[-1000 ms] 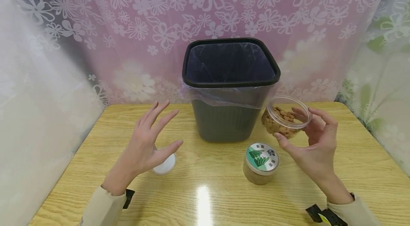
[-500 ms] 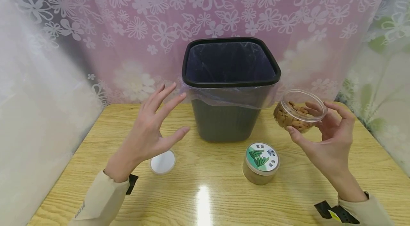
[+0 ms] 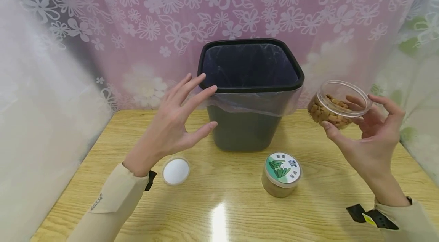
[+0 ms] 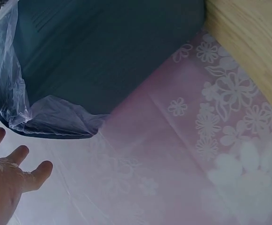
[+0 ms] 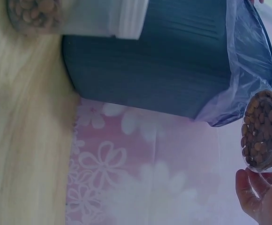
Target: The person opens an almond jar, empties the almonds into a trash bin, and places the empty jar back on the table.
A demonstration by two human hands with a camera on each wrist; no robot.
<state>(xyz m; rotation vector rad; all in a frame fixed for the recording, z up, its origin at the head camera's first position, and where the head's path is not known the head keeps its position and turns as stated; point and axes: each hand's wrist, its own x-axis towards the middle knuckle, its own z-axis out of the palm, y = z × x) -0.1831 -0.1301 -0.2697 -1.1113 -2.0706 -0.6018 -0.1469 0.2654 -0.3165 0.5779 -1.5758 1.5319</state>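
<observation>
At the right of the head view my right hand [image 3: 377, 139] grips a lidless clear plastic jar [image 3: 327, 112] between thumb and fingers, raised above the table and tilted a little. Small brown nut-like pieces [image 5: 261, 129] fill its lower part, as the right wrist view shows. My left hand [image 3: 171, 125] hovers with fingers spread by the left front of a dark trash can [image 3: 245, 127]; whether a fingertip touches the rim I cannot tell. The left wrist view shows its fingers [image 4: 18, 154] near the liner bag [image 4: 56, 117], holding nothing.
A lidded jar [image 3: 282, 171] with a green and white label stands in front of the trash can; similar brown pieces show through its side in the right wrist view. Left of it, a round white lid [image 3: 176, 171] lies on the wooden table [image 3: 247, 211]. Floral curtains [image 3: 154, 44] hang behind.
My right hand has lifted the open jar up and to the right, away from the trash can. My left hand has risen rightward toward the trash can's rim, uncovering the white lid.
</observation>
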